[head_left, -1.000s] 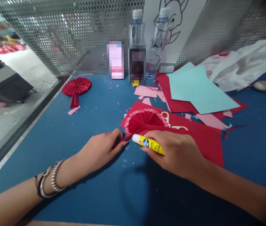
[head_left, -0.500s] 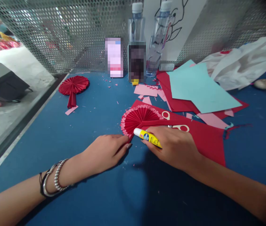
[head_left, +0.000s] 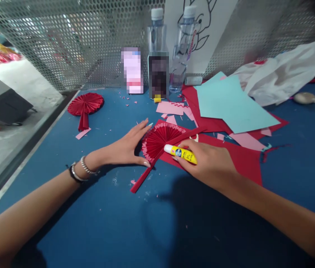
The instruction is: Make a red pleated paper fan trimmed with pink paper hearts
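A pleated red paper fan [head_left: 163, 139] with a pink trimmed rim lies on the blue table. Two narrow red paper strips run out from its base: one strip [head_left: 141, 180] points toward the front left, the other goes to the upper right. My left hand [head_left: 131, 147] is spread at the fan's left edge, its thumb by the near strip and its fingers along the rim. In my right hand [head_left: 210, 160] is a yellow glue stick [head_left: 183, 153], its white end over the base of the fan. Scissors [head_left: 194, 137] are mostly hidden behind the right hand.
Red paper [head_left: 246, 163] lies under the fan and hand. Teal paper [head_left: 238, 104] and pink scraps [head_left: 171, 108] are behind. A finished-looking red fan [head_left: 86, 106] rests at left. Two phones and clear bottles [head_left: 179, 63] stand against the perforated metal panel [head_left: 101, 37].
My left hand has let go of the near strip, opened, and moved up to the fan's left side. That strip now shows at full length. The glue stick stays in my right hand.
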The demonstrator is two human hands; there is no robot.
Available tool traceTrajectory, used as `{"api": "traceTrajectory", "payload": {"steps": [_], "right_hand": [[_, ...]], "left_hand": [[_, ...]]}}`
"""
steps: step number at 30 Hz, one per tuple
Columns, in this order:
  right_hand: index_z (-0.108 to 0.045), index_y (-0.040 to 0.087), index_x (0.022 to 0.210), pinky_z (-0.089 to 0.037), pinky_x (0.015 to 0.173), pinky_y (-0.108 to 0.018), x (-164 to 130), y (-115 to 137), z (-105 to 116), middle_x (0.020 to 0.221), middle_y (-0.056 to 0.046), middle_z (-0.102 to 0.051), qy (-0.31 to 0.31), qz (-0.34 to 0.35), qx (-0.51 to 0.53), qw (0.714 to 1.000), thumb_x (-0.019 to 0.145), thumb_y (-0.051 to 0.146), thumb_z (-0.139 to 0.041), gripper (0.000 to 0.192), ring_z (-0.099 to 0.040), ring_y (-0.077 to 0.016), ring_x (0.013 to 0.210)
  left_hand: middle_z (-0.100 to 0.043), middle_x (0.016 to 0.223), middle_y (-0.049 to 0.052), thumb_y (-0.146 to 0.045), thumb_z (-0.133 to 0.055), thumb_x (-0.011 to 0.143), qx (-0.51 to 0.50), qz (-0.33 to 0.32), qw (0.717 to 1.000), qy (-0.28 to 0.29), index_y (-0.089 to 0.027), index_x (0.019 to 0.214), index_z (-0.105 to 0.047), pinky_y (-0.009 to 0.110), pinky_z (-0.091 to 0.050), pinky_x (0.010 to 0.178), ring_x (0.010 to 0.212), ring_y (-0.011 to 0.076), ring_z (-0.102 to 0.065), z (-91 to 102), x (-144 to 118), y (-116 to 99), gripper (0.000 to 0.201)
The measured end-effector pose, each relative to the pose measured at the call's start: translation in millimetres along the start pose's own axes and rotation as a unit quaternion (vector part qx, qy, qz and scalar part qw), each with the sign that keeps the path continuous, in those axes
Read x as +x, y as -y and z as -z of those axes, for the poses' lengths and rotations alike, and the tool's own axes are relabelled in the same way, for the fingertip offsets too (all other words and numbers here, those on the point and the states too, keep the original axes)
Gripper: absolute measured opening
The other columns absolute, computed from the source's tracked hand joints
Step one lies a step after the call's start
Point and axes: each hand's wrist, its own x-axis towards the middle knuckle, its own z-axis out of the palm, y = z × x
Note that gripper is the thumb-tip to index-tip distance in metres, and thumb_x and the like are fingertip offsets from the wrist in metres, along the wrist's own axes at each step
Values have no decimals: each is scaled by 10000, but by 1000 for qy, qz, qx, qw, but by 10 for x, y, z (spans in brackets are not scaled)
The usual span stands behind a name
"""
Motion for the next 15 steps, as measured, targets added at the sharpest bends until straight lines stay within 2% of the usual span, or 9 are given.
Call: {"api": "traceTrajectory", "payload": {"steps": [2, 4, 6, 9, 12, 15], "right_hand": [[-565, 246, 946, -241, 441, -240, 18, -2, -3, 733, 20, -672, 5, -10, 12, 1000, 804, 438, -522, 243, -612, -157, 626], [-573, 242, 941, -252, 444, -241, 31, -4, -1, 765, 17, -679, 9, -16, 21, 1000, 805, 426, -525, 234, -616, -155, 639], [-579, 234, 938, -261, 446, -245, 41, -8, 7, 786, 12, -682, 11, -19, 31, 999, 801, 421, -532, 236, -620, -158, 655], [-584, 239, 951, -308, 472, -248, 57, -31, 29, 834, 15, -682, 36, -22, 67, 997, 806, 413, -535, 232, -625, -163, 705], [-601, 259, 975, -407, 612, -272, 84, -96, 53, 929, 10, -673, 78, -6, 126, 989, 813, 406, -538, 228, -609, -177, 834], [-632, 278, 970, -423, 815, -340, 120, -185, 69, 975, 3, -661, 130, 26, 194, 972, 814, 417, -542, 227, -574, -190, 948]], "left_hand": [[-17, 1493, 169, -591, -633, 654, -23, -3, 1000, 16, -155, 1424, -14, 467, -159, 1090, 1366, 295, -39, -66, 89, -25, 1080], [-48, 1493, 159, -541, -638, 681, -37, 1, 999, 20, -160, 1425, -20, 440, -178, 1092, 1368, 275, -52, -87, 134, -99, 1040], [-102, 1486, 152, -464, -641, 709, -36, 11, 999, 22, -182, 1423, -75, 445, -219, 1076, 1360, 281, -103, -62, 131, -161, 953], [-258, 1427, 134, -381, -633, 726, -3, 27, 999, 21, -221, 1395, -210, 455, -275, 1037, 1301, 292, -249, 20, 73, -182, 807], [-411, 1304, 102, -401, -606, 754, 48, 39, 998, 21, -232, 1351, -309, 426, -320, 991, 1195, 271, -367, 117, 18, -152, 688], [-503, 1175, 85, -470, -547, 795, 100, 33, 994, 34, -234, 1290, -403, 400, -355, 922, 1072, 257, -443, 207, -13, -123, 568]]}}
